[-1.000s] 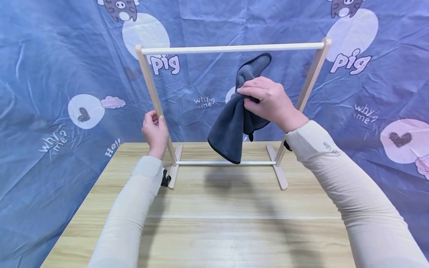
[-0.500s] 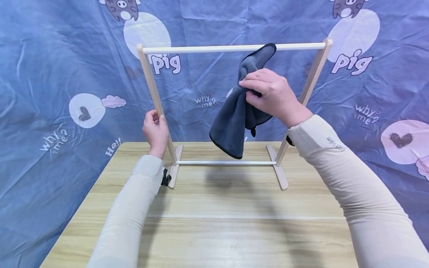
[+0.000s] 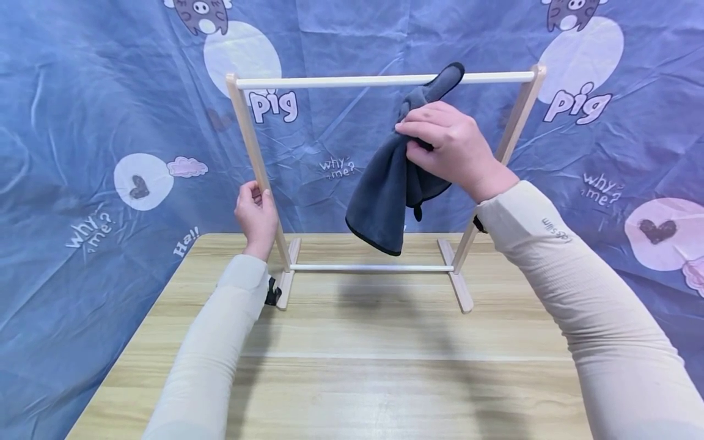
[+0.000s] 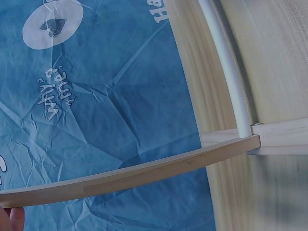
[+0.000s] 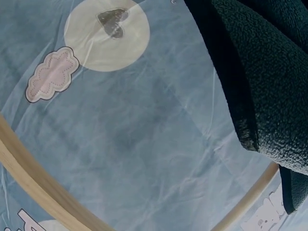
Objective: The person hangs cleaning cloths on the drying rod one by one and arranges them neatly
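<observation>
A dark grey towel with black edging hangs bunched from my right hand, which pinches it between thumb and fingers. Its top corner overlaps the white upper rod of a wooden rack in the head view. In the right wrist view the fuzzy towel fills the upper right; that hand is out of frame. My left hand holds the rack's left post, thumb on the near side. The left wrist view shows the post with a bit of the hand at lower left.
The rack stands on a wood-grain table, with a lower white rod between its feet. Its right post rises beyond my right wrist. A blue printed curtain hangs behind.
My right hand has raised the towel and shifted it slightly right, bringing its top corner from below the upper rod to above it. My left hand stays on the post.
</observation>
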### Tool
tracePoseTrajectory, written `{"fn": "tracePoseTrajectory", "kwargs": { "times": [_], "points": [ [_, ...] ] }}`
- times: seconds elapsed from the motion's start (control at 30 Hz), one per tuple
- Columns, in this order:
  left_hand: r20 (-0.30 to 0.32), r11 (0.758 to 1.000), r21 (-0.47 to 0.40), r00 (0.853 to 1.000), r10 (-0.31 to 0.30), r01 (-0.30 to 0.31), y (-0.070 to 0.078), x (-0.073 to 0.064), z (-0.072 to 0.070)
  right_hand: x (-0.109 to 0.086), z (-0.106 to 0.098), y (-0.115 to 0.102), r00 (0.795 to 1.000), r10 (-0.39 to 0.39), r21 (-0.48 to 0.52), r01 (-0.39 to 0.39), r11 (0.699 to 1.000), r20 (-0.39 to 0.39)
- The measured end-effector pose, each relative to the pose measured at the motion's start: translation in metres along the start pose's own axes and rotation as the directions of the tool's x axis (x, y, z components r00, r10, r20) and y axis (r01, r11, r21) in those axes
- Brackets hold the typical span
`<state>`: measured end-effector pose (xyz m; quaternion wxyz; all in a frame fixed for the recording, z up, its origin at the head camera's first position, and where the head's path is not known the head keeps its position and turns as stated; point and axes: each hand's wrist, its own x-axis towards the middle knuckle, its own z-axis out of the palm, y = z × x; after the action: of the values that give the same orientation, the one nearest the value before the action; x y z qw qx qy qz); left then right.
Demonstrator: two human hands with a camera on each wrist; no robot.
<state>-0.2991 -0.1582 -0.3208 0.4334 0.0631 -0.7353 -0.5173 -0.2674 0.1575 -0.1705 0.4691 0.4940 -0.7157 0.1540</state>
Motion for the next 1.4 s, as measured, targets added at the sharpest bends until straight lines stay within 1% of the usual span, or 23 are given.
{"fn": "tracePoseTrajectory", "kwargs": {
  "times": [0.23,0.4,0.6,0.73,0.87,1.0,1.13,1.27,1.4],
  "points": [
    [0.001,1.0,0.02,1.0,0.008,-0.008,-0.001,0.0,0.0,0.007,-0.003,-0.002,0.999,0.006,0.022,-0.005,1.0,-0.054],
    [-0.001,1.0,0.023,1.0,0.011,-0.011,-0.001,0.0,0.0,0.013,-0.005,0.001,0.998,0.009,0.018,-0.008,1.0,-0.069],
    [-0.002,1.0,0.005,1.0,0.009,-0.009,0.0,0.001,0.0,0.018,-0.006,0.008,0.999,0.015,-0.032,-0.016,0.999,-0.04],
    [0.0,1.0,0.014,1.0,0.011,-0.011,0.0,0.001,0.0,0.02,-0.006,0.014,1.0,0.014,-0.079,-0.014,0.997,-0.007],
    [0.001,1.0,0.019,1.0,0.014,-0.014,-0.001,0.001,0.0,0.022,-0.004,0.023,1.0,0.021,-0.105,-0.021,0.994,0.0],
    [0.007,1.0,0.022,1.0,0.019,-0.02,-0.001,0.0,0.0,0.023,-0.002,0.031,0.999,0.033,-0.106,-0.033,0.994,-0.008],
    [0.015,1.0,0.018,1.0,0.023,-0.024,-0.002,0.0,0.0,0.024,0.0,0.037,0.999,0.043,-0.113,-0.042,0.993,0.009],
    [0.02,1.0,0.009,1.0,0.019,-0.019,-0.002,0.0,0.0,0.026,0.001,0.041,0.997,0.071,-0.122,-0.067,0.99,0.029],
    [0.027,1.0,0.006,0.999,0.02,-0.02,-0.002,0.001,0.0,0.029,0.002,0.045,0.995,0.1,-0.116,-0.097,0.989,0.019]
  ]
}}
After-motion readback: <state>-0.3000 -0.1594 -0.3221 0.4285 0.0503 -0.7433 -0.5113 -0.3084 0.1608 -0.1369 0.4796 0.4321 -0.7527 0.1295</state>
